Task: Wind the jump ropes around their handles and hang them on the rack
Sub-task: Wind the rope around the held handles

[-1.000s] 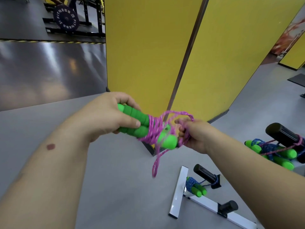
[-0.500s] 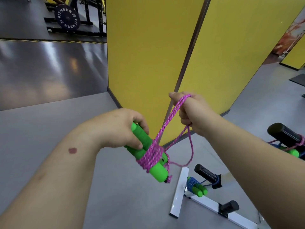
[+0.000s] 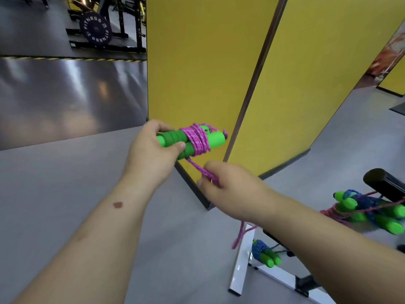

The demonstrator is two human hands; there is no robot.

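My left hand [image 3: 153,148] grips the two green foam handles [image 3: 175,140] of a jump rope, held together and lying roughly level. Pink rope [image 3: 198,140] is wound in several turns round their middle. A strand runs down from the coil to my right hand [image 3: 228,185], which pinches it below and to the right of the handles. The loose pink end [image 3: 238,235] hangs beneath my right wrist. The white rack [image 3: 240,262] stands on the floor at lower right. Wound ropes hang on its black pegs: a blue one [image 3: 263,253] low down and others [image 3: 372,211] by the upper peg [image 3: 383,183].
Yellow partition panels [image 3: 197,62] with a dark floor-level corner stand straight ahead, close behind my hands. Grey floor [image 3: 54,183] stretches left. A weight plate on a black rack [image 3: 95,29] sits far back left, beyond a striped floor line.
The handles have swung up from tilted downward to level. My right hand has dropped from above the handles to below them, carrying the rope round the coil.
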